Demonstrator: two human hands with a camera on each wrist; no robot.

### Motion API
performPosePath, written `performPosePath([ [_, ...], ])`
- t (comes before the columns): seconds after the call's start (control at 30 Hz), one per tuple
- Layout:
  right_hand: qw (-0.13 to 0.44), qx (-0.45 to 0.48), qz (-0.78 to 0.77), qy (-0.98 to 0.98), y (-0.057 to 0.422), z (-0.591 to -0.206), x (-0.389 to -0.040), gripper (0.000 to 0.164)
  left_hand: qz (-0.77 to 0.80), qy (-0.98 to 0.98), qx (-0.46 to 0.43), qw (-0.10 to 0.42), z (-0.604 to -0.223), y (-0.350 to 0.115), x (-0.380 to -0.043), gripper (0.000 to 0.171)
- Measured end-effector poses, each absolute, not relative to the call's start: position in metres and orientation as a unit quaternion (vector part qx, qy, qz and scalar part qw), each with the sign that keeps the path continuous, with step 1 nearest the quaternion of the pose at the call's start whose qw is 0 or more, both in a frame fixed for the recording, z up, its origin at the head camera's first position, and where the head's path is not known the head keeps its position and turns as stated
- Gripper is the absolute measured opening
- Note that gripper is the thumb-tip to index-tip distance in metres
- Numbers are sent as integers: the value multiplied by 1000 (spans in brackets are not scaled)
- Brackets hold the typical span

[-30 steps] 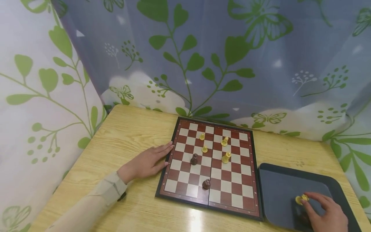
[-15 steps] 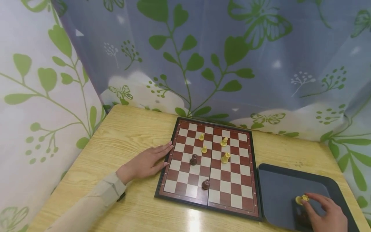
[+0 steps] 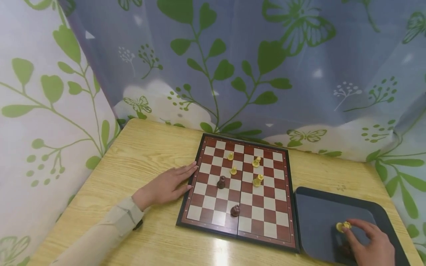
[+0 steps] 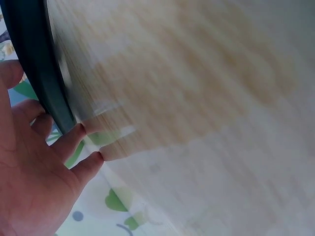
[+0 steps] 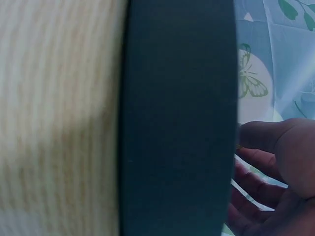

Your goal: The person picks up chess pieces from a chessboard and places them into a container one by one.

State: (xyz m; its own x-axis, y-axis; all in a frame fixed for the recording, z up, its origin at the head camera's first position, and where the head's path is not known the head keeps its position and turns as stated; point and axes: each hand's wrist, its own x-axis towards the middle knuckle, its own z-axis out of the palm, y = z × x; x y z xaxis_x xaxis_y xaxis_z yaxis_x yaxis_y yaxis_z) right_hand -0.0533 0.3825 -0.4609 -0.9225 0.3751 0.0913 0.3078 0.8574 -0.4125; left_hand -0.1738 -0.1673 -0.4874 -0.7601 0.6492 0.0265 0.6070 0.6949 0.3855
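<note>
- R hand: gripping; thumb + index pinch 1 yellow chess pc.
- Pc posn: btwn L & R edges of tray, tilted well over. Contact w/ tray floor: can't tell.
- L hand: fingers extended, no grip; fingertips at L edge of chessboard.
- Board: 4 yellow pcs toward far edge; 2 dark pcs, 1 of them nr the near edge.
- Tray beside board's R edge, toward R edge of table surface.
- Dark patch under R hand: pc or shadow, unclear.
- Step in hand (judged): handling 1 pc at tray; pickup vs. set-down can't be told.
- Next move, judged: calls for firm pinch, pc turned upright, clearance over tray's L edge if bound for board.
</note>
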Motion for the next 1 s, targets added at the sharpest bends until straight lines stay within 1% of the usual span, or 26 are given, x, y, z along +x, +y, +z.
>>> performPosePath([
  [0.23, 83, -168, 196, -963, 383, -466, -55, 29, 190, 918, 344, 52, -489, -168, -175, 64],
  [0.53, 85, -146, 211, -963, 374, -459, -56, 31, 187, 919, 344, 49, -492, -168, -175, 64],
  [0.77, 119, -79, 231, -962, 358, -455, -57, 27, 190, 919, 342, 54, -491, -168, -174, 64],
  [1.0, 122, -22, 240, -963, 341, -457, -65, 24, 187, 919, 343, 54, -492, -168, -175, 64],
])
